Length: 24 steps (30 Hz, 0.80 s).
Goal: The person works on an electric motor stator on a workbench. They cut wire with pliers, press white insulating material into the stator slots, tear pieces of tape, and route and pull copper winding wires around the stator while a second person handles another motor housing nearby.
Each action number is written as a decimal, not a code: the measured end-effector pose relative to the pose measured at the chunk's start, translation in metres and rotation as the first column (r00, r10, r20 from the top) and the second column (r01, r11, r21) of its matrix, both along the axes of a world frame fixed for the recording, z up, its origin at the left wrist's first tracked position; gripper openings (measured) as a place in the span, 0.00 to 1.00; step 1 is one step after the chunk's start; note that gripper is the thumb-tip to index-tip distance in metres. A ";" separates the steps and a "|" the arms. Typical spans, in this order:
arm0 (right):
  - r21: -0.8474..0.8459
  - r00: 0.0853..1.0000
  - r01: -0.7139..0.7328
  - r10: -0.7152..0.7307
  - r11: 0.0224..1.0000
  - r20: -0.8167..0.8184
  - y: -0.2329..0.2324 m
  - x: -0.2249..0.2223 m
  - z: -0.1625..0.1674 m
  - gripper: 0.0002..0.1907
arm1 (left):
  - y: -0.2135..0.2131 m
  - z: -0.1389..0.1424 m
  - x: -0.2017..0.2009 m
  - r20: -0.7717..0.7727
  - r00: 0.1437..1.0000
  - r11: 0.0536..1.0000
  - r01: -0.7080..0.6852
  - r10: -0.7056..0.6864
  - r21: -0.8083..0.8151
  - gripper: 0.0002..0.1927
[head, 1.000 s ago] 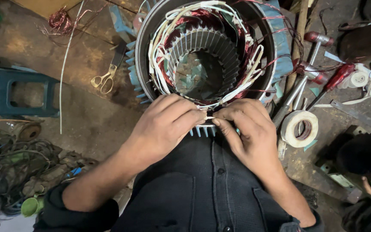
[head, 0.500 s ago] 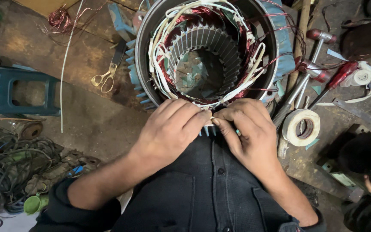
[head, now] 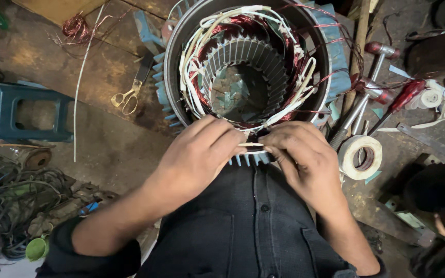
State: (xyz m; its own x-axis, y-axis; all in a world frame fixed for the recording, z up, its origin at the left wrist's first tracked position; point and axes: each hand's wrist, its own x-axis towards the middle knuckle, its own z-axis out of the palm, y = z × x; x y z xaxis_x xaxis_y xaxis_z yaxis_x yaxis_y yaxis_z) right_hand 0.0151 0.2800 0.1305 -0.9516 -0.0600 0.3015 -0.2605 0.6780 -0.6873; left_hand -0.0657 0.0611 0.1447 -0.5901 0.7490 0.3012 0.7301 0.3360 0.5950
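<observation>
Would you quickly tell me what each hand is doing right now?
Left hand: fingers closed, pinching the white sleeving at the stator rim.
Right hand: fingers closed, pinching the same sleeving.

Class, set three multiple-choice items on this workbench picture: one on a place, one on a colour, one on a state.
1. Where do the scissors lie?
A. left of the motor stator
B. inside it
C. on the tape roll

2. What colour is the tape roll?
A. black
B. white
C. green

3. What are the left hand and right hand doing?
A. resting apart
B. pinching white sleeving at the stator's near rim
C. holding a hammer

Answers: 1 A, the scissors sit on the bench left of the housing; 2 B, the roll is pale; 3 B, both fingertips meet there.
</observation>
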 end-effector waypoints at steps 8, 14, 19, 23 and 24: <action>0.002 0.999 0.040 -0.040 0.999 -0.007 -0.002 0.002 -0.003 0.10 | 0.012 -0.012 0.004 -0.136 0.991 1.000 0.001 -0.001 -0.002 0.07; -0.004 0.997 0.079 -0.079 0.997 0.026 -0.003 0.000 -0.003 0.09 | 0.023 -0.014 -0.002 -0.046 0.998 0.999 0.036 -0.037 -0.026 0.06; -0.031 0.999 0.045 -0.044 0.998 0.028 0.002 -0.003 0.001 0.11 | 0.015 -0.007 0.000 -0.022 0.999 0.999 0.043 -0.043 0.008 0.12; -0.021 0.999 0.022 -0.021 1.000 0.028 0.005 -0.006 0.004 0.11 | 0.001 0.000 -0.003 -0.103 0.995 1.000 0.016 -0.014 0.014 0.14; -0.021 0.999 0.030 -0.030 0.999 0.032 0.005 -0.007 0.004 0.10 | -0.001 0.000 -0.004 -0.145 0.989 1.000 0.020 -0.021 -0.006 0.14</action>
